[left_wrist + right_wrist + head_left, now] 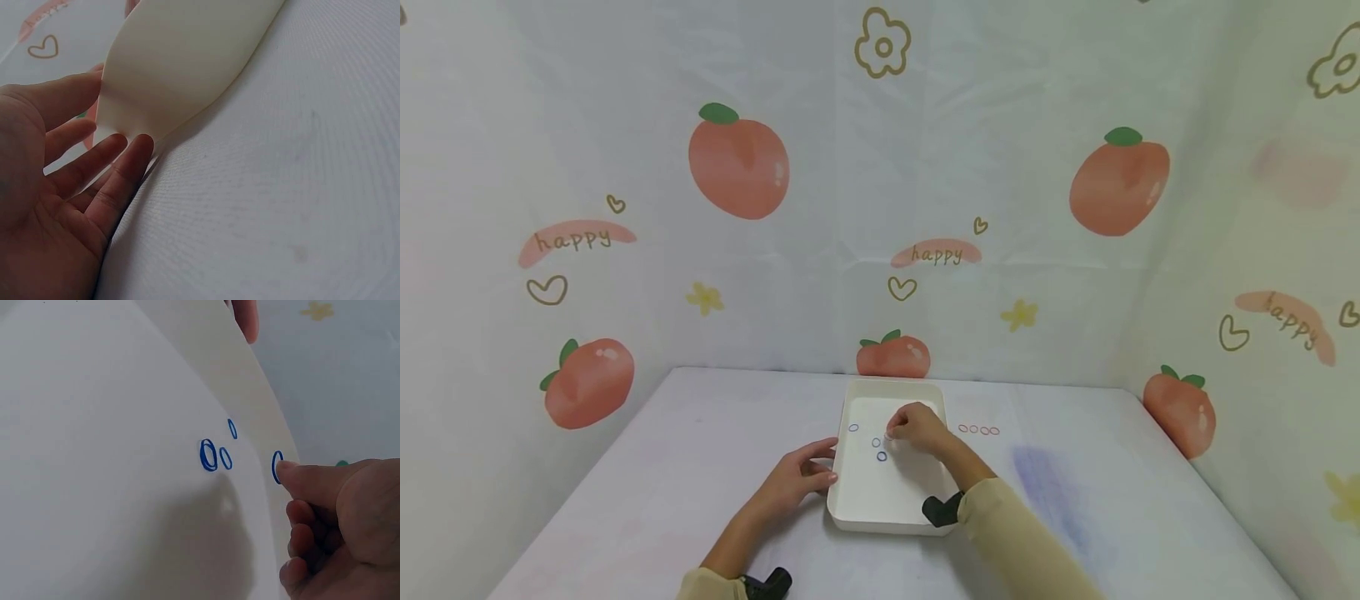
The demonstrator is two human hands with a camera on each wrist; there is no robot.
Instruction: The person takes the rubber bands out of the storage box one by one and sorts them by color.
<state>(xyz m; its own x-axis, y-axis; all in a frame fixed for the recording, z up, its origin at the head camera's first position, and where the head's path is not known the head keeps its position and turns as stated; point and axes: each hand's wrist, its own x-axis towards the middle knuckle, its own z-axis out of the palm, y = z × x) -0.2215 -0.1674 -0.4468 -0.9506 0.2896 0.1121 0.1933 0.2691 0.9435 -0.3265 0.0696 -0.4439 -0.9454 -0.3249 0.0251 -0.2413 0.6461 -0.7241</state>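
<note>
A shallow white tray [887, 508] lies on the table. Over its floor my right hand [919, 427] pinches a small blue ring [275, 467] between thumb and fingertips, the other fingers curled in. Below it in the tray are a blue ring [232, 429] near the left wall, another thin blue ring [225, 458], and a thicker-looking blue ring [201, 455] close beside that one. My left hand [797, 481] is at the tray's left side, fingers extended and loosely spread. Its fingertips rest against the outer wall [169, 69] in the left wrist view.
Several red rings [979, 430] lie in a row on the table, just right of the tray. A white cloth [760, 542] with a faded blue patch [1052, 492] covers the table. Fruit-printed curtains [1000, 100] hang behind and at both sides.
</note>
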